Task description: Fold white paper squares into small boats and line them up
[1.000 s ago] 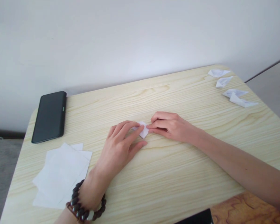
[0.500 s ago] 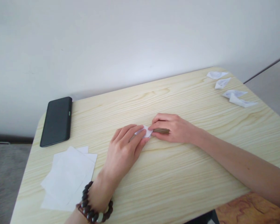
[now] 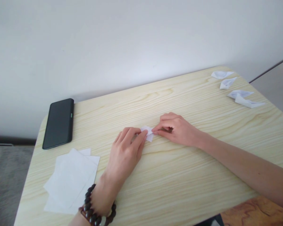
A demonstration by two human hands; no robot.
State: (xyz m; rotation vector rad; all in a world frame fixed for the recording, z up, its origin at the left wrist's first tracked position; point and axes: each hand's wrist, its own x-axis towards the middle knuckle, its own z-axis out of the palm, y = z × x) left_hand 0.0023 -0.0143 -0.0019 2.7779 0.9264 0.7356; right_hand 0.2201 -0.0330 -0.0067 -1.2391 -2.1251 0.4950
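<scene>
A small folded piece of white paper (image 3: 149, 137) lies between my hands over the middle of the table. My left hand (image 3: 127, 147), with a dark bead bracelet on its wrist, grips the paper's left part with thumb and fingers. From the right, my right hand (image 3: 173, 128) pinches the paper's right corner between thumb and forefinger, the other fingers curled. Part of the paper is hidden under the left fingers. Left of my left hand lies a loose stack of white paper sheets (image 3: 72, 179).
A black phone-like device (image 3: 58, 124) lies at the table's back left corner. Several folded white paper pieces, among them a long one (image 3: 248, 102), lie along the far right. Behind the table (image 3: 113, 110) rises a white wall (image 3: 132, 40). A brown patterned surface (image 3: 257, 212) shows at the bottom right.
My right fingers have drawn together into a tighter pinch at the paper's right corner. My left fingers have bent more, and more of the paper's lower flap shows.
</scene>
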